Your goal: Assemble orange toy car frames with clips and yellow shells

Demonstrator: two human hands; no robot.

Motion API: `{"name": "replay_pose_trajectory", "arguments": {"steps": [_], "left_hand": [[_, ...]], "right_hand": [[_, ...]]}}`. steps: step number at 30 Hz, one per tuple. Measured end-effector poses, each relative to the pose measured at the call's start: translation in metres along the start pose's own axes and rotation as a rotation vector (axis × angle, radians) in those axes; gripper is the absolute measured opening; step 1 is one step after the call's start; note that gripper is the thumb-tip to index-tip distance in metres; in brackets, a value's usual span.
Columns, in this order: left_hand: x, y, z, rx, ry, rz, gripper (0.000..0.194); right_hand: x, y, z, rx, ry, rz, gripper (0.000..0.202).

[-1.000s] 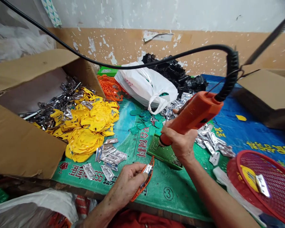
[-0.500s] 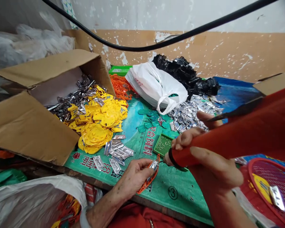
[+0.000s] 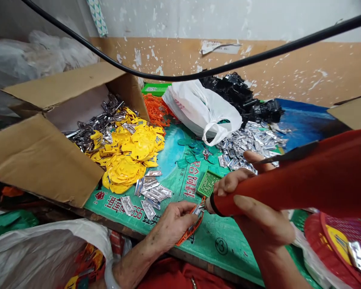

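Note:
My left hand (image 3: 174,222) is closed, pinching an orange plastic frame (image 3: 189,236) with a silver metal plate (image 3: 196,210) on it, low over the front of the table. My right hand (image 3: 267,226) wraps round a red electric screwdriver (image 3: 276,188), thumb and fingers on either side of its body. Its tip points left and meets the plate's right end; the exact contact point is too small to make out. Just behind the tip lies a small green perforated tray (image 3: 209,182). Left of my left hand lie several loose silver plates (image 3: 153,190).
Yellow plastic parts (image 3: 135,148) spill from a cardboard box (image 3: 45,156) at left. Behind are a white plastic bag (image 3: 195,108), black parts (image 3: 237,94) and a heap of silver plates (image 3: 252,140). A black cable (image 3: 174,76) hangs across the view. A red basket (image 3: 321,237) stands at right.
The screwdriver's tip has moved left, onto the plate's end. Both hands keep their hold. The whole view has shifted slightly.

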State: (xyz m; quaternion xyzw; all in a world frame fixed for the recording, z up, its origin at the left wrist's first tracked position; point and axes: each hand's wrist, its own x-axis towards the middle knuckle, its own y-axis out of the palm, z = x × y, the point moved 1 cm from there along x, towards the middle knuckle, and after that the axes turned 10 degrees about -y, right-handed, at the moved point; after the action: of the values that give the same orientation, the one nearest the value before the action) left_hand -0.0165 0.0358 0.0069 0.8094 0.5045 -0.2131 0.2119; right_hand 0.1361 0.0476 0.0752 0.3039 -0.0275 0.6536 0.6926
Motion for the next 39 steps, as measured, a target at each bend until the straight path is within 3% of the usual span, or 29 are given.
{"name": "replay_pose_trajectory", "arguments": {"steps": [9,17,21,26,33,36,39], "left_hand": [[0.0,-0.001,0.001,0.081,0.023,0.003,0.019],[-0.002,0.001,-0.004,0.177,0.095,-0.068,0.019],[0.0,0.002,0.001,0.132,0.105,-0.059,0.017],[0.0,0.005,0.006,-0.004,0.021,-0.001,0.022],[-0.002,0.006,0.0,-0.02,-0.003,-0.019,0.019],[0.0,0.003,0.005,0.009,-0.064,-0.045,0.023],[0.002,0.0,0.01,0.013,-0.089,-0.048,0.024]], "right_hand": [[0.001,0.004,0.0,-0.016,0.054,-0.009,0.059],[0.0,0.002,-0.003,-0.099,0.045,0.023,0.059],[-0.002,0.004,-0.005,-0.175,0.025,0.038,0.054],[-0.006,0.006,-0.007,-0.264,0.015,0.034,0.047],[-0.003,0.0,0.001,-0.107,-0.002,0.077,0.057],[0.012,-0.012,0.001,-0.114,-0.081,-0.033,0.061],[0.029,-0.028,-0.008,-0.273,-0.199,-0.216,0.038]]}}
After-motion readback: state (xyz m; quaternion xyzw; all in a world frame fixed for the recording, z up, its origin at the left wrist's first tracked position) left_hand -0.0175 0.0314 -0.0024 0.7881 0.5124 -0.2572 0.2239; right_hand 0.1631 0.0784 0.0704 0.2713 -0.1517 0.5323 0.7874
